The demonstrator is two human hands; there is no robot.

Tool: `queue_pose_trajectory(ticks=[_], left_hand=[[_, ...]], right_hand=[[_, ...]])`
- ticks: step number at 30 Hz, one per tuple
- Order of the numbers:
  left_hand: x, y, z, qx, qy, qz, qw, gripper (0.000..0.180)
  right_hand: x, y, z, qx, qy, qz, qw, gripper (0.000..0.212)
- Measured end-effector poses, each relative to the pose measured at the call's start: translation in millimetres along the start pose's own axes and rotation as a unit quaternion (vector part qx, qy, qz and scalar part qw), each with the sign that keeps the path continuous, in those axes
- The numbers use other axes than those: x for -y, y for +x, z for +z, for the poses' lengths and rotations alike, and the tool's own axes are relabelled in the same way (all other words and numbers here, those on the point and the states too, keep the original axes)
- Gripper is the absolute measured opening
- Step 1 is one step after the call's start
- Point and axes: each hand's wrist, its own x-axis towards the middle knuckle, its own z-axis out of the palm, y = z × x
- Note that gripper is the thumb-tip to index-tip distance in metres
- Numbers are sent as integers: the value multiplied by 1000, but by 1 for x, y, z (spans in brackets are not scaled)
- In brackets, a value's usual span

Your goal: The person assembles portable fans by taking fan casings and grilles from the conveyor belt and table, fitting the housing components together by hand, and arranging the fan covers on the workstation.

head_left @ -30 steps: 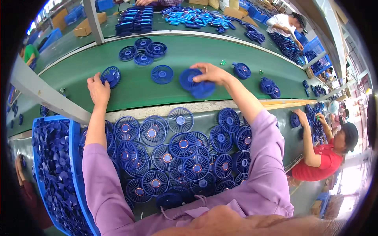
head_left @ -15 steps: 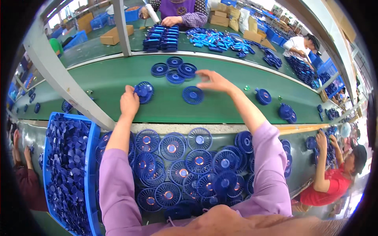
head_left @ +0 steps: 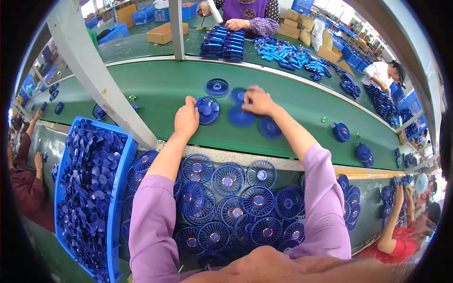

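My left hand (head_left: 187,119) grips the rim of a round blue fan guard (head_left: 207,111) over the green belt; a fan blade sits inside it. To its right, my right hand (head_left: 258,101) is bent and smeared by motion, its fingers closed at the edge of a blurred blue fan guard (head_left: 241,116). Another blurred guard (head_left: 238,95) lies just beyond those fingers. One more guard (head_left: 270,128) rests on the belt below my right wrist, and a flat guard (head_left: 217,87) lies farther back.
A blue crate (head_left: 114,203) full of fan blades stands at left, beside a grey post (head_left: 101,85). Several guards (head_left: 228,179) cover the near bench. Across the belt (head_left: 155,85), a person handles blue parts (head_left: 222,43). More fan pieces (head_left: 341,132) lie right.
My right hand has come down from above the belt onto the guards and closed; the clustered guards are now spread apart. The left hand still holds its guard. The whole view has shifted.
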Motion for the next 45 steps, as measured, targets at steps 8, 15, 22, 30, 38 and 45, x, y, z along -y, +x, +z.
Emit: queue_pose_trajectory(ticks=[8, 15, 22, 30, 38, 45], left_hand=[[1, 3, -7, -82, -120, -14, 989, 20], [-26, 9, 4, -24, -116, 38, 992, 20], [-24, -6, -11, 26, -28, 97, 995, 18], [-49, -5, 11, 85, -114, 141, 980, 19], [-136, -36, 52, 291, -237, 249, 893, 17], [-155, -61, -25, 417, -207, 270, 843, 18]], right_hand=[[59, -73, -72, 410, 414, -168, 795, 32], [15, 59, 22, -116, 41, -31, 992, 74], [19, 16, 9, -27, -50, -36, 998, 58], [-45, -192, -45, -64, 50, 27, 996, 53], [36, -235, -68, 77, 247, -44, 965, 52], [49, -261, -90, 206, 295, -116, 926, 50]])
